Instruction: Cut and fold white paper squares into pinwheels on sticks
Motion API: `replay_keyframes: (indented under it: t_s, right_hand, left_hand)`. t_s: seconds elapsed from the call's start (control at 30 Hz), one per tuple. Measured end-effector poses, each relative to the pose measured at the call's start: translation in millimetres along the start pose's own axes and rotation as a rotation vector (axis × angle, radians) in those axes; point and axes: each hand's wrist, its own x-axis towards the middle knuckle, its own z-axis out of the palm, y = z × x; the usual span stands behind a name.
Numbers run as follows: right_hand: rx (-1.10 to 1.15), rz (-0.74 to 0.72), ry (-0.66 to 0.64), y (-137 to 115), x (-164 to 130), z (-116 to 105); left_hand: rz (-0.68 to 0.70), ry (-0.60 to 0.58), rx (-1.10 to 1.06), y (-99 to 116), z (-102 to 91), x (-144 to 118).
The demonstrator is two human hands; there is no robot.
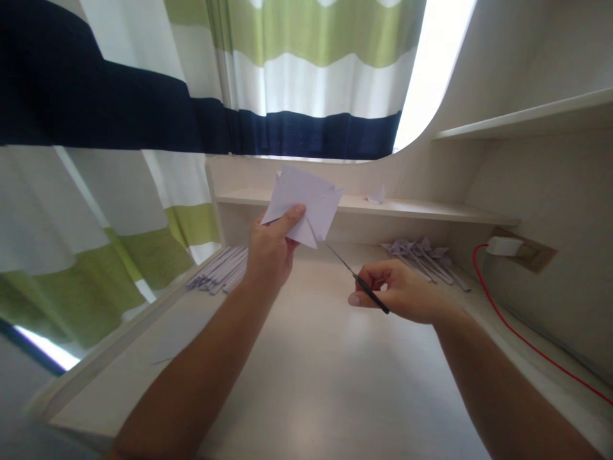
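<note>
My left hand pinches a square of white paper between thumb and fingers, held up above the desk. The paper has slits running in from its corners, and its flaps stand slightly apart. In my right hand is a pair of scissors with black handles, the fingers closed round them. The thin metal blades point up and left, and their tip lies close to the paper's lower corner. Whether the tip touches the paper I cannot tell.
Thin white paper sticks lie at the desk's back left. At the back right lie several folded paper shapes on sticks. A small folded paper rests on the shelf. A red cable runs from a white plug along the right wall.
</note>
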Motion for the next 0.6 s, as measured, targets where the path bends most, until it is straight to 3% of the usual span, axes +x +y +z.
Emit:
replay_keyframes:
  t_s: [0.1, 0.27, 0.6]
  right_hand:
    - [0.001, -0.014, 0.020, -1, 1, 3]
    - [0.046, -0.030, 0.082, 3, 2, 6]
    - [0.086, -0.043, 0.090, 9, 5, 6]
  left_hand:
    - [-0.037, 0.000, -0.044, 0, 2.9, -3]
    - [-0.023, 0.025, 0.076, -1, 6.2, -8]
    - [0.002, 0.027, 0.139, 4, 6.3, -12]
